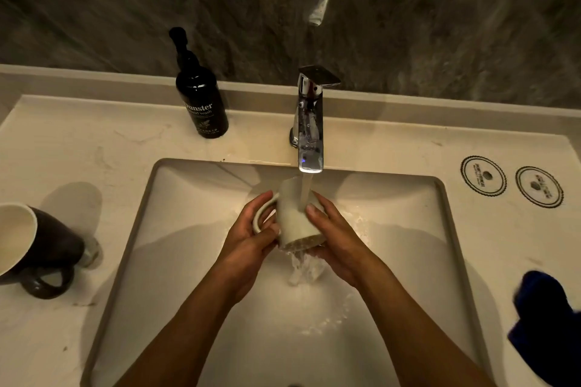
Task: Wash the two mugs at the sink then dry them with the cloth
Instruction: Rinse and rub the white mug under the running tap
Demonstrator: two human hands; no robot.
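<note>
At nine o'clock of the view a dark mug [47, 248] is seen on the pale counter [132, 141], tilted or on its side, its cream inside turned toward the left edge and its rim cut off by the frame; its handle points toward six o'clock. A small object behind its base cannot be made out. At eleven o'clock a black hand wash bottle [201, 104] stands upright against the back ledge, with nothing between it and the basin.

At the centre the white sink [188, 198] is set into the counter. Over it a white mug [294, 217] is held tilted, mouth turned down toward six o'clock, under the stream from the chrome tap [309, 132] at twelve o'clock. Water is seen spilling out of the mug's mouth and splashing on the basin floor. The left hand [251, 239] is curled round the handle side, fingers passed through and around the handle. The right hand [336, 239] is wrapped narrowly about the mug's body, thumb on top; the mug's far side is hidden by it.

At two o'clock two round printed coasters [483, 176] lie flat on the counter, their print too small to read. At four o'clock a blue cloth [544, 324] lies crumpled, partly cut off by the right edge, well apart from both mugs.
</note>
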